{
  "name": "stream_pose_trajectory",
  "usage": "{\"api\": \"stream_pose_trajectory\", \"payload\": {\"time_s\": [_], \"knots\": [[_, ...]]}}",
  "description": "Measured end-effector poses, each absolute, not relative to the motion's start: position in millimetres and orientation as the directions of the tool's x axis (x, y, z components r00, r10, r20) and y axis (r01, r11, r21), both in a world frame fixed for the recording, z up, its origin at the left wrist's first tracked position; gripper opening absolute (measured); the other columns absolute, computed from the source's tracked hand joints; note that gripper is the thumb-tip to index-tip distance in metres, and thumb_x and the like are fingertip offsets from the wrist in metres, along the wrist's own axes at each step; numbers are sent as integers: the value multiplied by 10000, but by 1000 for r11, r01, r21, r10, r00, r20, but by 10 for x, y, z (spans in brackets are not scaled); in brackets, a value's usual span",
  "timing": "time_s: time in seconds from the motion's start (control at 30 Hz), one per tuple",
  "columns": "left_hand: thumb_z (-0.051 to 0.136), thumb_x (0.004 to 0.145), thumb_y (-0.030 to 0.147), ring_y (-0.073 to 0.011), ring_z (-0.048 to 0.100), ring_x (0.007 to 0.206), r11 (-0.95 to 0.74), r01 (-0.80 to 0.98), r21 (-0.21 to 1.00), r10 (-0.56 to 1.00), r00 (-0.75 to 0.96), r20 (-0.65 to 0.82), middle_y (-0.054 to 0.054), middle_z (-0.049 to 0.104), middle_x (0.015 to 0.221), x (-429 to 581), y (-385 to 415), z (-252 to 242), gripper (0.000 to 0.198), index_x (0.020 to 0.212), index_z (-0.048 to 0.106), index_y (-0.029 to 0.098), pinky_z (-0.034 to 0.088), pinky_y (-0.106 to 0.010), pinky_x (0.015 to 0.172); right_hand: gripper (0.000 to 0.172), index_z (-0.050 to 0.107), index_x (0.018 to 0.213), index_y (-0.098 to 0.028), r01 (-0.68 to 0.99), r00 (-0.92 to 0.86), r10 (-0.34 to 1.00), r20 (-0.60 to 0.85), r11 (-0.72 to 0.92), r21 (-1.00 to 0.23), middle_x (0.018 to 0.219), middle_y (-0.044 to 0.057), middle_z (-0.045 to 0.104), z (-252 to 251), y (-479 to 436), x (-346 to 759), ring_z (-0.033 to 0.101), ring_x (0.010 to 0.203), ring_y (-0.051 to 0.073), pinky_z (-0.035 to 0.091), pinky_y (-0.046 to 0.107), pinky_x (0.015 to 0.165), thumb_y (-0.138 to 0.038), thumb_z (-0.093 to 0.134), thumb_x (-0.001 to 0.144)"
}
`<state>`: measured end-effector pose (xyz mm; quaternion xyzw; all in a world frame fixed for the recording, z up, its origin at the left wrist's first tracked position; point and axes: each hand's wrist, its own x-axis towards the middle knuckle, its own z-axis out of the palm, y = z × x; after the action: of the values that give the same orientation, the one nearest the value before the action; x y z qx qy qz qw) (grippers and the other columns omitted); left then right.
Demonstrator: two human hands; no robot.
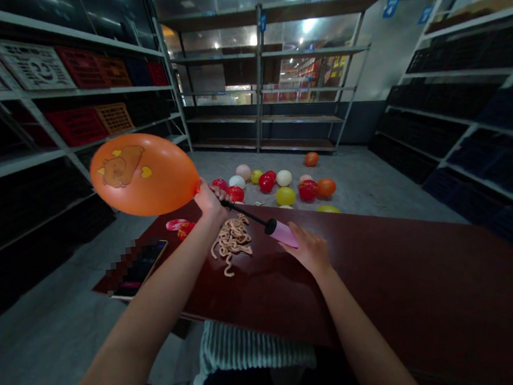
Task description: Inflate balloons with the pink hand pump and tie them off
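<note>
A large inflated orange balloon (160,180) with a cartoon print points out to the left, its neck pinched in my left hand (211,202). My left fingers are closed around the neck and the tip of a hand balloon pump (282,232), so the joint between them is hidden. The pump has a black rod and a pink cylinder. Around the pink part my right hand (310,249) is closed. Under the rod, a heap of curly beige strands (233,237) lies on the dark red table (382,277).
Left of the heap are small red and pink pieces (182,227) and a phone-like device (148,266), partly pixelated. Several inflated balloons (285,196) lie on the floor beyond the table. Shelving racks (253,84) line the room, with crates (82,126) on the left.
</note>
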<state>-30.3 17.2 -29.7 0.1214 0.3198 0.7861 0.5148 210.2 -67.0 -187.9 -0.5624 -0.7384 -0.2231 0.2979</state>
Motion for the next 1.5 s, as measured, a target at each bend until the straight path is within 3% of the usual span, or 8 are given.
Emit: {"api": "stream_pose_trajectory", "payload": {"time_s": [0.2,0.43,0.8,1.1,1.5], "knots": [[510,1026,456,-68,272,306,-324,-713,622,887,-458,-63,79,281,412,-377,98,-83,535,593,333,198,228,-206,340,463,664,1253,-183,957,-183,653,735,290,-19,952,78,765,-1848,-675,2057,706,754,204,464,293,672,-499,647,915],[559,1003,460,-69,274,307,-384,-664,641,897,-434,87,75,271,416,82,218,-36,559,569,317,203,235,-207,336,456,657,1225,-160,947,-71,669,740,278,-160,985,106,774,-1874,-681,2186,725,763,231,485,311,655,-483,660,903],[554,980,551,-72,268,265,-246,-643,726,961,-261,94,76,258,362,1204,194,-457,619,518,317,214,227,-216,315,523,605,1303,-150,944,86,745,661,151,-293,1003,113,769,-1847,-622,2267,719,773,221,442,283,651,-511,636,925],[529,982,581,-77,286,243,-231,-670,706,952,-304,23,76,259,340,1107,193,-621,632,513,318,214,231,-210,291,535,624,1294,-180,953,36,751,659,171,-248,998,81,774,-1820,-625,2265,727,775,228,441,289,642,-522,693,889],[530,994,553,-68,271,281,-276,-716,641,915,-401,-54,73,258,378,145,171,-252,616,542,300,204,222,-209,314,509,658,1254,-158,958,-134,665,735,277,-76,1007,94,778,-1850,-685,2177,723,777,207,460,282,672,-485,731,872]]}}
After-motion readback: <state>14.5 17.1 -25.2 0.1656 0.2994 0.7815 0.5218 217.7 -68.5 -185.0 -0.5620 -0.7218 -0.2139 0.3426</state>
